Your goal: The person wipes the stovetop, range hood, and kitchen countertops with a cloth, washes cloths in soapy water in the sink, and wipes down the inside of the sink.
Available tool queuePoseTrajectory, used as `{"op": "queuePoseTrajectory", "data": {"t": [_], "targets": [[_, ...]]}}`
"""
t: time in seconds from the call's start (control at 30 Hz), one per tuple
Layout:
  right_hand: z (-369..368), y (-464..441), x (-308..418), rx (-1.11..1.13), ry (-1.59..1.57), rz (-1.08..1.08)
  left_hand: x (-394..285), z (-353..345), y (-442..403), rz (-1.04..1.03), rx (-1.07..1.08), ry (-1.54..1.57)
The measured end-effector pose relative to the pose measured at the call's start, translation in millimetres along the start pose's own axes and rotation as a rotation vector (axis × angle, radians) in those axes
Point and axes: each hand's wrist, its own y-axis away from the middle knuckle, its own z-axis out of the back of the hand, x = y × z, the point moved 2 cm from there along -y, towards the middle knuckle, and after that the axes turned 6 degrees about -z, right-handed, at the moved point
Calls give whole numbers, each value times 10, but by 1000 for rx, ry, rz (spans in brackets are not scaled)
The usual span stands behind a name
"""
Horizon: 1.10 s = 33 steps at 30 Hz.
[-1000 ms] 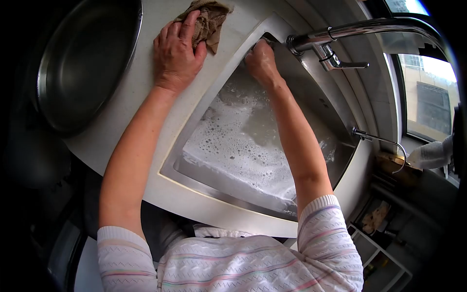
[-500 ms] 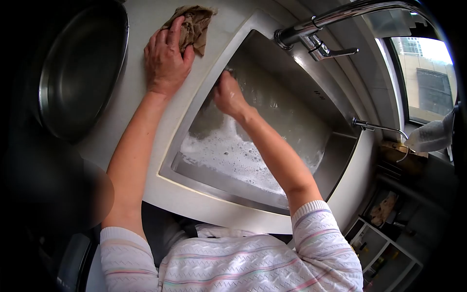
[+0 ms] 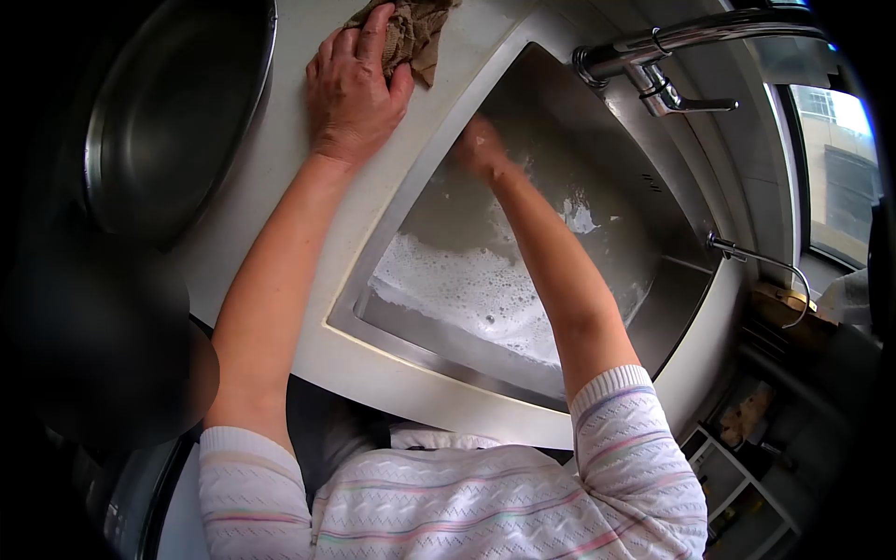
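Observation:
My left hand (image 3: 359, 98) rests palm down on the counter, fingers loosely spread, its index finger and thumb against a crumpled brown cloth (image 3: 415, 47). Inside the steel sink (image 3: 532, 70), my right hand (image 3: 481, 149) reaches low by the left wall, toward the far end. Motion blur and murky water hide its fingers, and anything in them cannot be made out. Cloudy water (image 3: 551, 149) covers the basin floor. White suds (image 3: 467, 285) float mostly over the near part, with a smaller patch right of my forearm.
A large dark metal pan (image 3: 177, 121) stands at the left of the white counter (image 3: 280, 224). Over the sink's far right side arches a chrome faucet (image 3: 653, 84). A thin curved spout (image 3: 775, 257) rises at the right rim, near a window (image 3: 840, 177).
The view has shifted, so the scene sits farther right and slightly higher. My right hand is blurrier and still near the sink's left wall. Suds have spread to the right of my forearm.

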Motion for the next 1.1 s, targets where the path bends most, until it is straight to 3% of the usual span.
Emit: {"op": "queuePoseTrajectory", "data": {"t": [0.03,0.13,0.23,0.37,0.47,0.57,0.67,0.77,0.87,0.97,1.0,1.03,1.1], "targets": [[-35,-74,-65,45,62,-6,-8,4,7,-8,-2,10],[-180,-110,-136,-196,-385,98,-74,80,-24,-7,10,41],[-331,228,-20,-144,-408,-52,-125,143,-54,24,28,35],[-560,864,392,-86,-422,-14,-61,22,0,13,29,0],[-569,1210,603,107,-274,-116,-71,12,-10,25,36,-17],[-900,1436,441,227,-130,112,5,-62,28,3,8,-54],[-708,1668,583,461,-59,98,-11,-60,35,11,24,-52],[-771,1812,504,206,-71,309,0,-53,38,29,42,-53],[-678,1723,10,504,179,257,6,-73,29,22,35,-59],[-34,1600,-166,260,-353,-291,0,-85,15,30,30,-63],[-139,1449,-372,128,-967,-254,-7,-74,10,35,34,-64],[-12,1389,-380,-107,-785,-338,-15,-62,12,38,40,-65],[127,1332,-179,54,-212,-337,-4,-89,21,37,43,-65]]}}
